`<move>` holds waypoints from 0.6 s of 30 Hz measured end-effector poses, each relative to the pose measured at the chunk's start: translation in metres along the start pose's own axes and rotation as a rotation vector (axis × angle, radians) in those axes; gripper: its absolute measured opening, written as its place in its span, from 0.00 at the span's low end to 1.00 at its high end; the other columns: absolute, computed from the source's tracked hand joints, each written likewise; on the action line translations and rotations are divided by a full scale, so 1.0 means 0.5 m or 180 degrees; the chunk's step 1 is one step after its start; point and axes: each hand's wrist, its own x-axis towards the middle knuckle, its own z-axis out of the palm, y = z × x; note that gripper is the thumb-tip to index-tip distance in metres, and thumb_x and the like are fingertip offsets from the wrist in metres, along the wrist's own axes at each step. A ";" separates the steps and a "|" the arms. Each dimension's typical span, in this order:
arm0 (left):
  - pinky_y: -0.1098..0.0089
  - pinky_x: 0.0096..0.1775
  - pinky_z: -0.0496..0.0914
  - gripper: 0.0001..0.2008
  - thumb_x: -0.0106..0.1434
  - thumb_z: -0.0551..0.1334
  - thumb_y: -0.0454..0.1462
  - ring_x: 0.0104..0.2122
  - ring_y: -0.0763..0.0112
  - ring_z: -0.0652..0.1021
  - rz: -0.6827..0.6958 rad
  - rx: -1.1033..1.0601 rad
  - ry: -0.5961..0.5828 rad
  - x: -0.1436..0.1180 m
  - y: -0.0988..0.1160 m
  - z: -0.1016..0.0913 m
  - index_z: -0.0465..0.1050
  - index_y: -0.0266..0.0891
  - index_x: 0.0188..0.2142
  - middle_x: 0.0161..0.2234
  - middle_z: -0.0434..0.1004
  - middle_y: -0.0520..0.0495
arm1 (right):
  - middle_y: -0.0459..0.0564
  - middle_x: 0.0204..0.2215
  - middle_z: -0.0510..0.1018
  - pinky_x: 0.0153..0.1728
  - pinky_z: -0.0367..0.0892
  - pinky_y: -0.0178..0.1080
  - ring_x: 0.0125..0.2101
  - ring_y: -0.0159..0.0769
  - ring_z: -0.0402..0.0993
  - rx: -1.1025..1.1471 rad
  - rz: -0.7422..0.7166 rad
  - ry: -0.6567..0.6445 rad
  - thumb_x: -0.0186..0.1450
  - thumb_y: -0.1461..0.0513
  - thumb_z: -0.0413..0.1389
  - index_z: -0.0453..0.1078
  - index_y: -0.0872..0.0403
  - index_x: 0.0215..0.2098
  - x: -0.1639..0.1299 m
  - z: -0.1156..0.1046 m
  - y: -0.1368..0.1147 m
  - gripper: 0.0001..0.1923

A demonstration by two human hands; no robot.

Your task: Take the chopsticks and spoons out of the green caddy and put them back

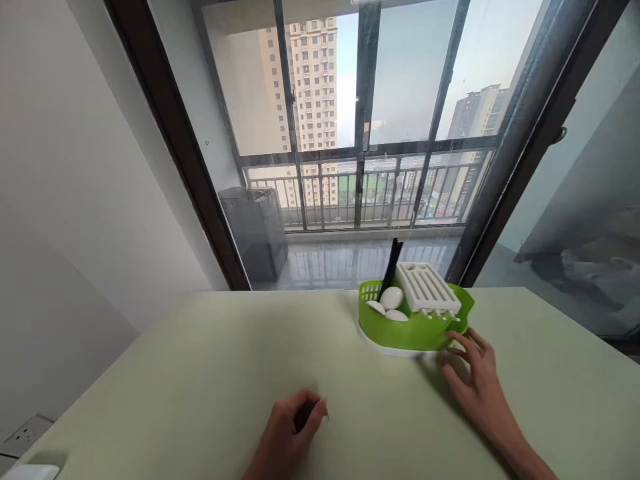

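A green dish rack (400, 331) with a white base stands on the table's far side. White spoon-like or egg-shaped pieces (391, 298) sit in its left part, and black chopstick-like sticks (391, 268) lean up behind them. A slotted white holder (428, 287) is mounted on its right part, with small hooks along its front. My right hand (475, 373) is at the rack's right front corner, fingers apart, fingertips at or against the green wall; exact contact is unclear. My left hand (295, 427) hovers low over the near table, fingers curled toward the thumb, nothing visible in them.
The pale green table (225, 373) reaches to a glass door with a dark frame (185, 153). Behind the glass are a grey cabinet (255, 233) and a balcony railing. A white object (34, 472) lies at the near left corner, by a wall socket (25, 435).
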 end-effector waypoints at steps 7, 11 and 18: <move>0.70 0.30 0.54 0.19 0.70 0.54 0.49 0.25 0.73 0.58 0.0037 0.0063 0.0101 0.002 0.007 0.001 0.70 0.40 0.29 0.23 0.56 0.56 | 0.55 0.70 0.49 0.66 0.57 0.62 0.71 0.55 0.48 0.0090 -0.0223 -0.0470 0.68 0.57 0.54 0.61 0.44 0.63 -0.029 0.041 -0.086 0.25; 0.70 0.29 0.54 0.19 0.70 0.54 0.48 0.25 0.73 0.59 0.0041 0.0047 0.0171 0.001 0.008 0.002 0.70 0.39 0.29 0.23 0.58 0.56 | 0.52 0.73 0.45 0.67 0.54 0.63 0.73 0.53 0.42 0.0124 -0.0406 -0.0663 0.69 0.59 0.53 0.59 0.42 0.65 -0.045 0.054 -0.122 0.26; 0.71 0.30 0.54 0.19 0.70 0.54 0.50 0.26 0.72 0.58 -0.0003 -0.0069 0.0478 0.005 -0.011 0.003 0.69 0.40 0.29 0.24 0.57 0.56 | 0.50 0.75 0.39 0.62 0.65 0.56 0.67 0.52 0.61 0.0142 -0.0513 -0.0931 0.69 0.60 0.54 0.59 0.40 0.66 -0.069 0.063 -0.156 0.28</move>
